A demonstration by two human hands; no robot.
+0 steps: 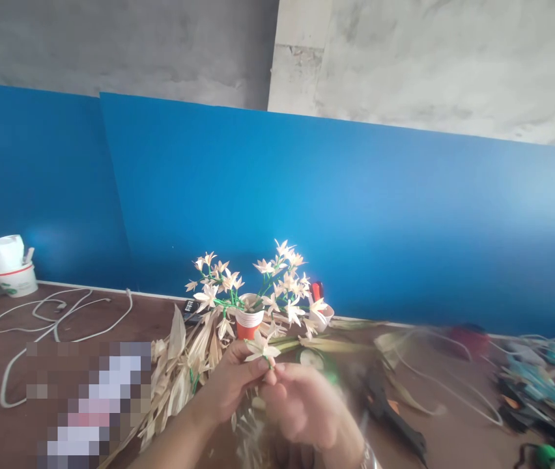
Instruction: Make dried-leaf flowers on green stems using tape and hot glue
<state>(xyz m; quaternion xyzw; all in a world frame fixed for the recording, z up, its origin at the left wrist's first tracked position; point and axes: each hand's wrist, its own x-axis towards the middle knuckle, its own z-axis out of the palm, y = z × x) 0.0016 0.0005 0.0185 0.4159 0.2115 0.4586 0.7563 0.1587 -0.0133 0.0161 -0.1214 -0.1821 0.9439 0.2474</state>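
Observation:
A pale husk flower [260, 348] with pointed petals and a green base is held up at the middle front. My left hand [234, 381] pinches it just under the petals with thumb and fingers. Meeting it from the right, my right hand [307, 400] closes its thumb and fingertips at the flower's green base; this hand is partly blurred. Right behind stands a white and orange paper cup [249, 320] bearing several similar flowers on green stems [287, 280]. Dry husk strips [180, 368] lie to the left of my left hand.
A black glue gun [392, 417] lies right of my right hand. White cables [57, 316] loop over the table's left. A white tub [14, 280] stands at the far left. Tangled tools [546, 391] lie far right. A blue panel [307, 195] runs along the back.

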